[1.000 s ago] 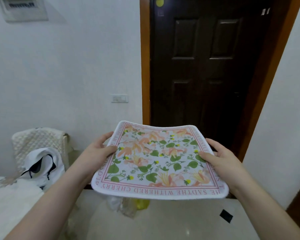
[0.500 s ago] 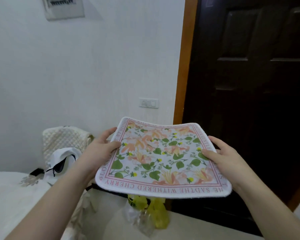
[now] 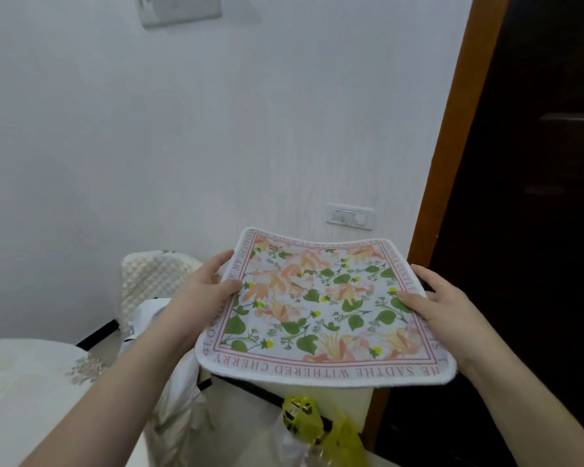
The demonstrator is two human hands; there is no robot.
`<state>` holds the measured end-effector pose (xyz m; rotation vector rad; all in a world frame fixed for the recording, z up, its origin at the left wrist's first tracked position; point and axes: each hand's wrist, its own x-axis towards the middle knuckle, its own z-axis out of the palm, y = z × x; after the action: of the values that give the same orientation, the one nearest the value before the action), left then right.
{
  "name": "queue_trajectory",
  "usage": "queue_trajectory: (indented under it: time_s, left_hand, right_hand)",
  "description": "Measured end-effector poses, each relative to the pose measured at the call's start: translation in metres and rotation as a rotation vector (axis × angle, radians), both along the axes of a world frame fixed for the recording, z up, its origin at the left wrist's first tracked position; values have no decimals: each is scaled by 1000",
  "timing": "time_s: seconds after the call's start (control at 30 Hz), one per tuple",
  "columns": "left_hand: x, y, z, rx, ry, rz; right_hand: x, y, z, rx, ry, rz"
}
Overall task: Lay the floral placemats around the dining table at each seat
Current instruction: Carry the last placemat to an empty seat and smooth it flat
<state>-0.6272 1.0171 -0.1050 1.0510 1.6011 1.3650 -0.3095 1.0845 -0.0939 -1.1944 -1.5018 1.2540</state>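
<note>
Fabric, white-edged and printed with orange flowers and green leaves, the floral placemat point(image 3: 321, 308) is being carried level in the air, above a yellow plastic bag point(image 3: 314, 423) and not yet over any seat. The left hand point(image 3: 199, 291) is pinching its left edge, thumb on top, and the right hand point(image 3: 435, 305) is pinching its right edge likewise, so each grip is grasping the mat. Compared with a second ago, the dark door point(image 3: 536, 197) is sliding off to the right while the quilted chair back point(image 3: 155, 278) and the white-clothed worktop point(image 3: 21, 382) are coming closer on the left. That suggests the person is turning toward the table; laying this mat remains undone.
</note>
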Motion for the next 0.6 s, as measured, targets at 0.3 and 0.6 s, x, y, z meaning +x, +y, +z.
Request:
queue_trajectory:
  time_s: [0.3, 0.6]
  left_hand:
    - [-45, 75, -14, -67, 20, 190]
    - [-93, 129, -23, -147, -33, 422]
  right_hand:
    - [-70, 135, -25, -25, -20, 177]
    - [-157, 256, -42, -54, -25, 397]
